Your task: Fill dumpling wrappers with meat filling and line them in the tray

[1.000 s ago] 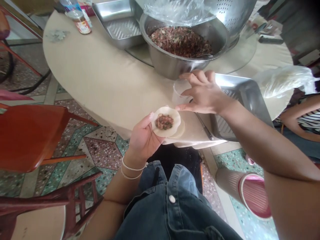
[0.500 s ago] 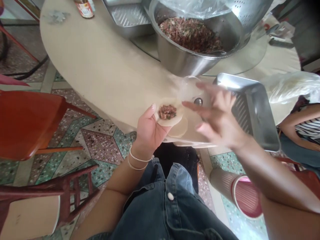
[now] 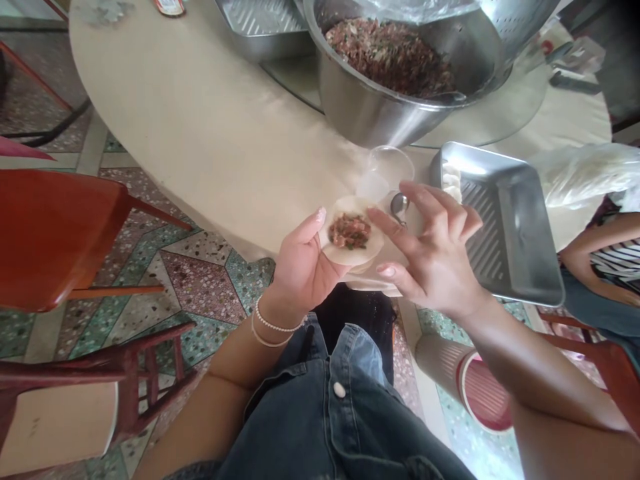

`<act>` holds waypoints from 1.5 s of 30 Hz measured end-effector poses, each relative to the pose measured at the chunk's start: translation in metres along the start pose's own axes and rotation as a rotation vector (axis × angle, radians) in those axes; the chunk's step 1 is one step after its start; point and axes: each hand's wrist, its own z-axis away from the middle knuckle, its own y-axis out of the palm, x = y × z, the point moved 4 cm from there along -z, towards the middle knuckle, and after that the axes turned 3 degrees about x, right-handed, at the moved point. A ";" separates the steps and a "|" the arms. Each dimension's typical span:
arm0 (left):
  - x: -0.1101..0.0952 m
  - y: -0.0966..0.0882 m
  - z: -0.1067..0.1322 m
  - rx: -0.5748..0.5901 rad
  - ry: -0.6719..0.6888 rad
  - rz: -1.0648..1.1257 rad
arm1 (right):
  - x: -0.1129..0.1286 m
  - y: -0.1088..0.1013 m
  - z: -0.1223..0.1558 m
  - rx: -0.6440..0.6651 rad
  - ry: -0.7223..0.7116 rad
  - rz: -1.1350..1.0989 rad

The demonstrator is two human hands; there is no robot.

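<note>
The left hand (image 3: 306, 270) cradles a round pale dough wrapper (image 3: 374, 248) bearing reddish minced filling (image 3: 350, 231), face up. The wrapper lies just left of the right hand (image 3: 434, 248), whose fingers spread wide, index fingertip at its far right edge.

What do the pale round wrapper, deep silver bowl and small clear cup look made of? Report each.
Pale round wrapper: likely dough, matte, being creamy without shine. Deep silver bowl: probably stainless steel, satin, judging by soft highlights. Small clear cup: see-through, glossy-rimmed; plastic or glass, unclear.
</note>
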 end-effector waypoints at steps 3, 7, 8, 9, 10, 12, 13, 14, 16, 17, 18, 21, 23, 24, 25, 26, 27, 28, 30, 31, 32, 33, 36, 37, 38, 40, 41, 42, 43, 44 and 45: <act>-0.001 0.000 0.000 -0.002 0.022 0.008 | -0.005 -0.005 -0.015 -0.028 -0.039 0.015; -0.003 -0.003 0.000 -0.006 0.058 0.013 | -0.032 -0.002 -0.046 0.035 0.125 0.007; -0.004 -0.004 0.000 -0.012 0.064 0.013 | -0.040 0.002 -0.054 0.079 0.162 -0.001; -0.005 -0.005 0.000 -0.015 0.071 0.013 | -0.047 0.008 -0.061 0.131 0.185 -0.010; -0.006 -0.006 0.001 -0.015 0.077 0.015 | -0.053 0.014 -0.067 0.183 0.198 -0.023; -0.007 -0.006 0.001 -0.013 0.088 0.017 | -0.061 0.025 -0.076 0.264 0.209 -0.058; -0.007 -0.006 0.001 -0.017 0.089 0.019 | -0.063 0.028 -0.077 0.278 0.210 -0.074; -0.008 -0.007 0.000 -0.024 0.087 0.021 | -0.063 0.029 -0.078 0.267 0.211 -0.084; -0.008 -0.007 0.000 -0.037 0.086 0.029 | -0.057 0.022 -0.073 0.181 0.205 -0.092; -0.009 -0.007 0.000 -0.037 0.092 0.034 | -0.052 0.015 -0.068 0.116 0.196 -0.096; -0.009 -0.007 -0.001 -0.032 0.100 0.040 | -0.046 0.008 -0.062 0.047 0.175 -0.112; -0.010 -0.006 -0.002 0.001 0.113 0.051 | -0.022 -0.010 -0.041 -0.074 -0.002 -0.175; -0.008 -0.005 -0.002 0.019 0.095 0.047 | -0.010 -0.012 -0.029 -0.033 -0.116 -0.146; -0.007 -0.004 -0.002 0.028 0.082 0.042 | -0.006 -0.010 -0.025 -0.001 -0.139 -0.113; -0.005 -0.002 -0.002 0.041 0.061 0.038 | -0.004 -0.008 -0.022 0.024 -0.136 -0.084; -0.003 -0.001 -0.002 0.057 0.035 0.033 | -0.003 -0.006 -0.021 0.039 -0.120 -0.069; -0.001 0.001 -0.002 0.076 0.007 0.029 | -0.002 -0.004 -0.021 0.045 -0.104 -0.072; 0.001 0.003 -0.001 0.095 -0.024 0.026 | -0.001 -0.002 -0.022 0.053 -0.095 -0.090; 0.004 0.006 0.000 0.123 -0.083 0.020 | 0.005 -0.001 -0.026 0.076 -0.107 -0.145; 0.005 0.006 0.001 0.127 -0.099 0.015 | 0.008 -0.002 -0.028 0.094 -0.128 -0.174; 0.005 0.006 0.002 0.125 -0.102 0.011 | 0.011 -0.003 -0.031 0.108 -0.155 -0.198; 0.004 0.005 0.002 0.120 -0.096 0.008 | 0.011 -0.005 -0.034 0.115 -0.173 -0.212; -0.002 0.001 0.005 0.095 -0.047 0.007 | -0.005 -0.009 -0.047 0.046 -0.060 -0.170; -0.004 -0.001 0.005 0.081 -0.032 0.004 | -0.015 -0.007 -0.052 0.028 0.027 -0.136; -0.005 -0.003 0.006 0.064 -0.019 -0.002 | -0.027 -0.004 -0.057 0.035 0.113 -0.102; -0.008 -0.006 0.006 0.029 0.013 -0.023 | -0.047 0.010 -0.066 0.143 0.209 -0.048; -0.009 -0.007 0.006 0.020 0.026 -0.031 | -0.054 0.017 -0.070 0.214 0.222 -0.027; -0.010 -0.007 0.006 0.020 0.037 -0.036 | -0.059 0.024 -0.074 0.269 0.221 -0.009; -0.010 -0.007 0.005 0.026 0.043 -0.037 | -0.063 0.029 -0.077 0.303 0.216 0.004; -0.009 -0.007 0.005 0.037 0.045 -0.035 | -0.064 0.032 -0.079 0.320 0.210 0.012; -0.009 -0.007 0.005 0.049 0.047 -0.032 | -0.064 0.032 -0.080 0.321 0.205 0.010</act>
